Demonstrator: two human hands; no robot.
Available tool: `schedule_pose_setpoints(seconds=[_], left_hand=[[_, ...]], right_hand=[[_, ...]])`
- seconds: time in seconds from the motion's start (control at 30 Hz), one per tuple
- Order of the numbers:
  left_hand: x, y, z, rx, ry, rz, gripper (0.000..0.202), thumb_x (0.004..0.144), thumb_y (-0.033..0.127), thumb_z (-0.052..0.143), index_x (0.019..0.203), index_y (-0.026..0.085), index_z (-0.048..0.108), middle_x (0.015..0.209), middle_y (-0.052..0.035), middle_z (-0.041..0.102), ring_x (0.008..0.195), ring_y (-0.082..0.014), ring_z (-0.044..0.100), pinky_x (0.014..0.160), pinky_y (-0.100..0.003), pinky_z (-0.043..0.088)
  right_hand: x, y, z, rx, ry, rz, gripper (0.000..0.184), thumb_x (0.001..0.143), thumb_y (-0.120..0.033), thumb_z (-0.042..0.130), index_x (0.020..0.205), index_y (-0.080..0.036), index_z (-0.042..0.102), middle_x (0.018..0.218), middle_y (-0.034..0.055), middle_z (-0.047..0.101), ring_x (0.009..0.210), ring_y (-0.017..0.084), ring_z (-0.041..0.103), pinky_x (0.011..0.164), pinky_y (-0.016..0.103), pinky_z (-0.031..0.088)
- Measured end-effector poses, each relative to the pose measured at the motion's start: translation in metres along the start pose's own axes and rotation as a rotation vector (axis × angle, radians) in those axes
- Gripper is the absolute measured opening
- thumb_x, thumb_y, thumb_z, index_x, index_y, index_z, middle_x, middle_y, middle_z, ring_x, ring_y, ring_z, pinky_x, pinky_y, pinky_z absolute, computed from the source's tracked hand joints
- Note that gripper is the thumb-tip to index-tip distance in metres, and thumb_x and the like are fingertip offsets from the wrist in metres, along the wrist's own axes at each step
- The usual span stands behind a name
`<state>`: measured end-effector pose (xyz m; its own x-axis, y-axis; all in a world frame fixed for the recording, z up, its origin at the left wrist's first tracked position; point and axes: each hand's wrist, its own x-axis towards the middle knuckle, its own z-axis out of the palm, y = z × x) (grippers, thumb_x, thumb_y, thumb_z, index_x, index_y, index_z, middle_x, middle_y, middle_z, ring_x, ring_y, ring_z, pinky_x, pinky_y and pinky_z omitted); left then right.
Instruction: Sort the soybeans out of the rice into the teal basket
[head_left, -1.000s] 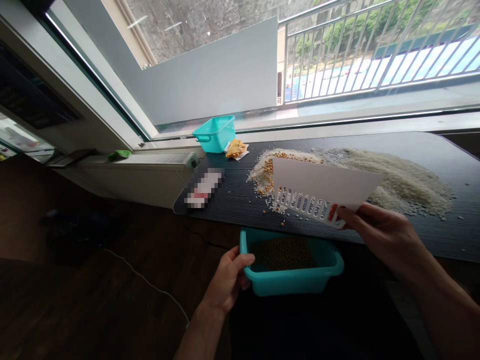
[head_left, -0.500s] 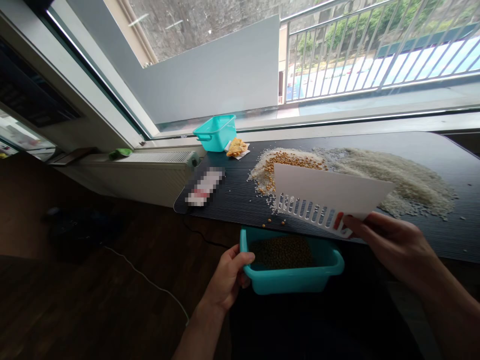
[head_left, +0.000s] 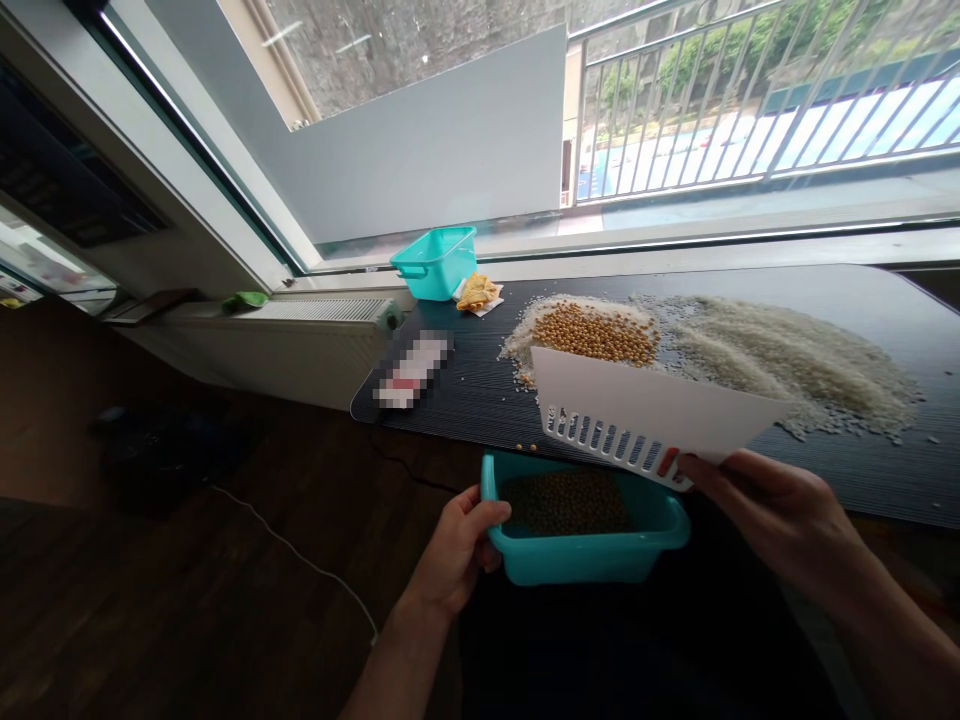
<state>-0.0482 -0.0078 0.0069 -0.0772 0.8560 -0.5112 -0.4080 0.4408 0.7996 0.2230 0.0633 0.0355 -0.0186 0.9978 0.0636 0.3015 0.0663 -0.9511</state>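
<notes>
My left hand [head_left: 466,545] is closed on the left rim of a turquoise plastic tub [head_left: 592,562], held just below the table's front edge. Inside the tub lies a layer of small round brownish grains [head_left: 574,500]. Between the thumb and fingers of my right hand [head_left: 772,500] is a white slotted plastic scraper [head_left: 652,400], tilted over the front of the dark table [head_left: 480,390]. Behind the scraper's straight edge sits a heap of golden, pea-like grains [head_left: 600,332] mixed with rice. A larger pile of white rice [head_left: 810,360] spreads to the right.
A second turquoise tub [head_left: 436,265] stands at the back left, beside a crumpled yellow cloth-like item [head_left: 478,293]. A blurred-out flat object [head_left: 412,370] lies on the table's left end. A radiator [head_left: 315,340] and a window with a railing lie beyond.
My right hand has drawn the scraper slightly left and down toward the table's front edge, so more of the golden heap shows behind it. My left hand and the tub have hardly moved.
</notes>
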Motion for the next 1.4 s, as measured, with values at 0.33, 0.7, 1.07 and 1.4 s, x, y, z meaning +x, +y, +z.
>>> schedule_pose_setpoints(seconds=[0.33, 0.7, 1.07, 1.4], left_hand=[[0.0, 0.001, -0.001, 0.016, 0.022, 0.006, 0.037, 0.055, 0.038, 0.084, 0.068, 0.018, 0.056, 0.043, 0.0107, 0.042, 0.036, -0.0036, 0.031, 0.038, -0.018, 0.02], [0.003, -0.001, -0.007, -0.001, 0.097, 0.026, 0.038, 0.054, 0.035, 0.085, 0.068, 0.019, 0.054, 0.044, 0.012, 0.039, 0.036, -0.0036, 0.031, 0.039, -0.018, 0.021], [0.003, -0.008, -0.006, 0.008, 0.034, -0.007, 0.037, 0.06, 0.037, 0.085, 0.072, 0.018, 0.056, 0.047, 0.0114, 0.04, 0.039, -0.0037, 0.032, 0.04, -0.018, 0.022], [0.004, -0.015, 0.009, 0.033, 0.028, -0.042, 0.042, 0.058, 0.041, 0.087, 0.073, 0.019, 0.055, 0.051, 0.0109, 0.04, 0.042, -0.0047, 0.034, 0.041, -0.018, 0.026]], right_hand=[[-0.001, -0.007, 0.026, 0.038, -0.086, -0.069, 0.047, 0.068, -0.066, 0.074, 0.078, -0.022, 0.082, 0.081, 0.0058, 0.08, 0.075, 0.027, 0.074, 0.072, 0.036, 0.062], [-0.005, -0.013, 0.05, 0.022, -0.013, -0.104, 0.032, 0.077, -0.049, 0.068, 0.083, -0.021, 0.081, 0.081, 0.0049, 0.08, 0.072, 0.024, 0.072, 0.062, 0.031, 0.058], [0.001, 0.011, 0.012, -0.194, 0.236, -0.092, 0.03, 0.076, -0.05, 0.064, 0.073, -0.022, 0.077, 0.066, 0.0034, 0.075, 0.058, 0.022, 0.066, 0.049, 0.03, 0.05], [0.009, 0.024, -0.037, -0.365, 0.386, -0.063, 0.033, 0.076, -0.054, 0.061, 0.065, -0.025, 0.072, 0.051, 0.0011, 0.065, 0.054, 0.022, 0.064, 0.049, 0.031, 0.043]])
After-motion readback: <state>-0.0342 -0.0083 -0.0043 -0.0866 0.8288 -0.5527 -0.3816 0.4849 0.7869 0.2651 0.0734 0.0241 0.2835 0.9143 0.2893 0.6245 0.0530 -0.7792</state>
